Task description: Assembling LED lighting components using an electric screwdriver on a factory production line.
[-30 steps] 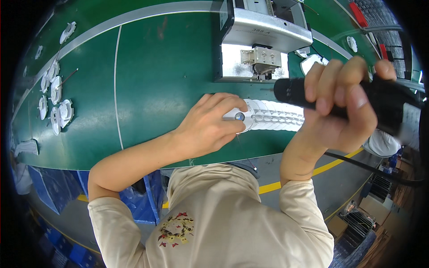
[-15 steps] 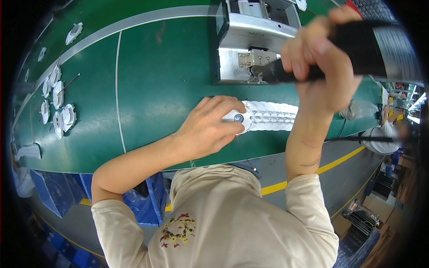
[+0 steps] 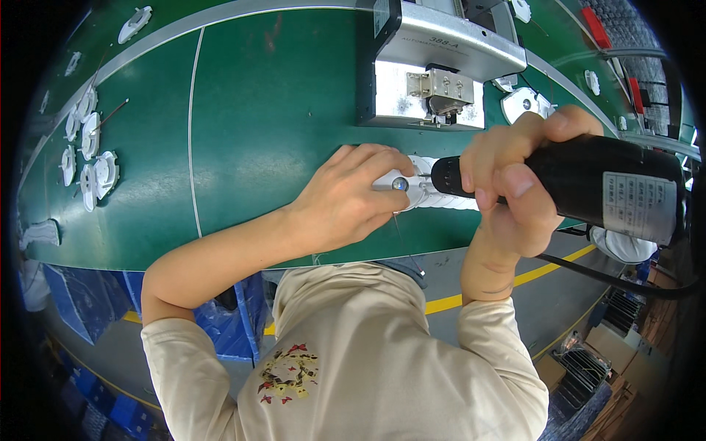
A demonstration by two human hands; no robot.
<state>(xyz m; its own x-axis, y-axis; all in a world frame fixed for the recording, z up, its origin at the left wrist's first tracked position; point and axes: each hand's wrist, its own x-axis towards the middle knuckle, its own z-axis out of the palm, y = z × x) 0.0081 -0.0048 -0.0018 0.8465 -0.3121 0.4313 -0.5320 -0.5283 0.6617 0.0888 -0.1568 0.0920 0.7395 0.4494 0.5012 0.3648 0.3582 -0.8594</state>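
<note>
My left hand (image 3: 349,192) is on the table near the front edge, thumb and fingers closed round a white disc-shaped part (image 3: 384,181) with a round dark-and-silver centre. A thin wire hangs from it toward the table edge. Directly to its right begins a row of overlapping white pieces (image 3: 450,202), mostly hidden now. My right hand (image 3: 515,173) is wrapped round a black electric screwdriver (image 3: 577,176) held slanting, its nose pointing left. The thin bit reaches the area of the white part beside my left fingers; whether it touches cannot be made out.
A metal screw feeder (image 3: 448,48) stands at the back, beyond my hands. Several white round parts with wires (image 3: 90,136) lie at the left; more white parts (image 3: 523,105) are right of the feeder. The screwdriver's black cable (image 3: 625,283) loops at the right.
My right hand has brought the screwdriver from the feeder's front down toward me, to the white part. My left hand keeps its hold on the part. The whole view has shifted slightly.
</note>
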